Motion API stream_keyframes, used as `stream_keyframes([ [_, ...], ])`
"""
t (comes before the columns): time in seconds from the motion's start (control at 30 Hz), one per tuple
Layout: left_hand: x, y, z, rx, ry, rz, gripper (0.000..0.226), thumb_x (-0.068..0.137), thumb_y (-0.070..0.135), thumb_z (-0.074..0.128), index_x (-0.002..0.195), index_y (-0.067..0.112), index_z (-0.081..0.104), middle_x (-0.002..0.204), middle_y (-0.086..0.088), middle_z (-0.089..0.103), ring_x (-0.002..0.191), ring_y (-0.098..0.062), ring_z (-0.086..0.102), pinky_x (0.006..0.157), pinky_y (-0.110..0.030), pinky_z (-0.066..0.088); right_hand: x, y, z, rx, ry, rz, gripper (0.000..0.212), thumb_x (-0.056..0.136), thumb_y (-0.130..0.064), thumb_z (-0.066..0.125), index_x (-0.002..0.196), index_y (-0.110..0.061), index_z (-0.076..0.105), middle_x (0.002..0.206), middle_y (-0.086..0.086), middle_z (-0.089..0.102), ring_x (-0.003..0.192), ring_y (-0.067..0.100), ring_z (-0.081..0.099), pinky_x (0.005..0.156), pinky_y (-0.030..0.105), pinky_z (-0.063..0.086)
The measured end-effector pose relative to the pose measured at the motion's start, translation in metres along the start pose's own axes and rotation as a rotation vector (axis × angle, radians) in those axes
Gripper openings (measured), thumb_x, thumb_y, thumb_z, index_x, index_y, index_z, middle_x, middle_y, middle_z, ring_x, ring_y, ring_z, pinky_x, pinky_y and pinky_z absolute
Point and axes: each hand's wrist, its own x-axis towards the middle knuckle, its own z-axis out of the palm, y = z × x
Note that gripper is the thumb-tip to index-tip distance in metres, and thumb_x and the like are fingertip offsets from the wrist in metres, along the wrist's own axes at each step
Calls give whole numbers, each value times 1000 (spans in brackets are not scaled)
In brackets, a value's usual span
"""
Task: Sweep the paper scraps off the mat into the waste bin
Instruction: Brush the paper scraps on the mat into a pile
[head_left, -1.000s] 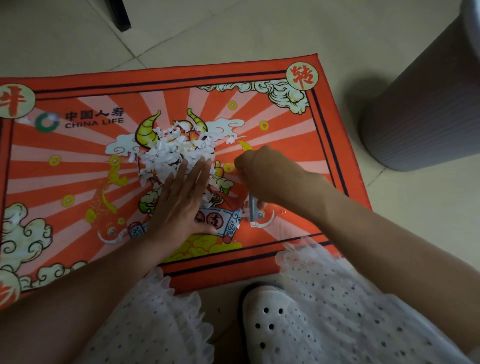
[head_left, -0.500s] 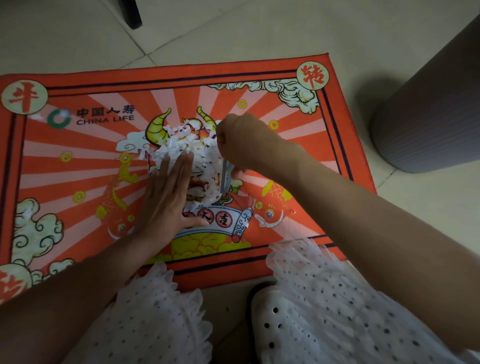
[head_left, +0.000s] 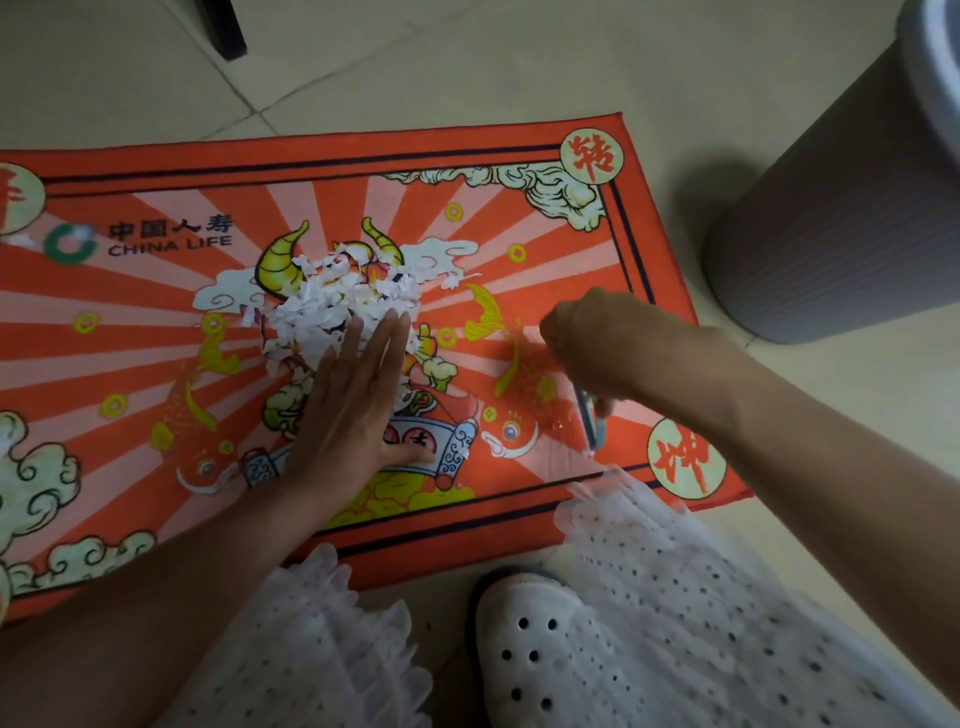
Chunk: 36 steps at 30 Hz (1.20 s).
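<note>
Rightward from scraps went brush-gripping right hand; flat left hand stayed.

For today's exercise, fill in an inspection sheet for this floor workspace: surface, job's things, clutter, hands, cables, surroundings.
Surface: red printed mat on a tiled floor.
Job's things: white paper scraps heaped mid-mat; grey waste bin off the mat's right edge.
Clutter: one stray scrap right of the heap.
Hands: left hand flat, fingertips on the heap; right hand grips a small tool, blurred.
Cables: nothing seen.
Surroundings: white shoe, dark furniture leg.
</note>
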Motion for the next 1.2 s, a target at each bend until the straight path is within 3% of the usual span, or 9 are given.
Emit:
stream_keyframes([
  [0.07,3,1,-1,-4,-5,-13,136,61,57,81,156,24,-11,164,5,-15,149,-20,-20,120,-47,-1,-1,0,11,-1,33,11,34,86,-3,60,119,-6,54,113,17,59,101,34,60,68,34,44],
  [0.13,4,-1,-1,-1,-6,-21,136,61,57,81,155,26,-12,163,7,-15,149,-19,-20,120,-47,-2,0,-5,18,7,76,-15,32,88,-6,58,120,-7,52,114,17,56,104,36,58,67,33,40],
  [0.4,-2,-10,1,52,-12,-10,135,60,65,75,156,18,-7,165,-1,-9,150,-26,-13,119,-52,3,39,-28,8,203,205,-124,18,86,-6,65,101,-7,55,88,11,62,74,28,64,53,29,48],
  [0.53,-5,-12,2,55,-19,-21,135,60,67,73,156,18,-8,165,0,-11,151,-25,-13,118,-48,-1,57,-46,-7,251,276,-185,9,89,-5,58,95,-9,54,84,8,62,57,18,54,41,24,35],
  [0.67,-8,-18,1,45,-14,-24,131,61,73,62,156,19,-9,164,1,-12,150,-26,-13,118,-53,3,46,-47,-23,267,264,-190,11,92,-5,55,103,-8,53,90,8,61,67,23,61,45,27,44],
  [0.77,-12,-22,-1,44,-13,-13,128,63,77,55,156,16,-7,164,-2,-11,151,-29,-12,119,-57,6,24,-39,-13,136,190,-192,4,94,-6,51,97,-8,53,90,10,60,72,26,60,45,25,39],
  [0.87,-14,-24,-2,48,-9,2,126,65,77,54,156,14,-7,164,-4,-11,150,-29,-13,120,-57,5,9,-37,8,79,101,-176,15,91,-5,53,105,-9,56,96,12,61,82,30,64,48,28,40],
  [1.07,-13,-23,-1,52,-8,-20,127,63,76,54,156,17,-8,164,-2,-12,150,-28,-14,120,-57,5,16,-67,27,59,211,-197,27,93,-6,47,119,-9,51,111,16,54,101,35,59,61,30,32],
  [1.2,-14,-26,-3,67,-11,-31,126,62,78,48,156,17,-10,164,-2,-12,150,-29,-13,120,-58,9,29,-82,20,139,290,-221,20,93,-9,48,112,-9,54,95,16,51,88,33,57,57,27,30],
])
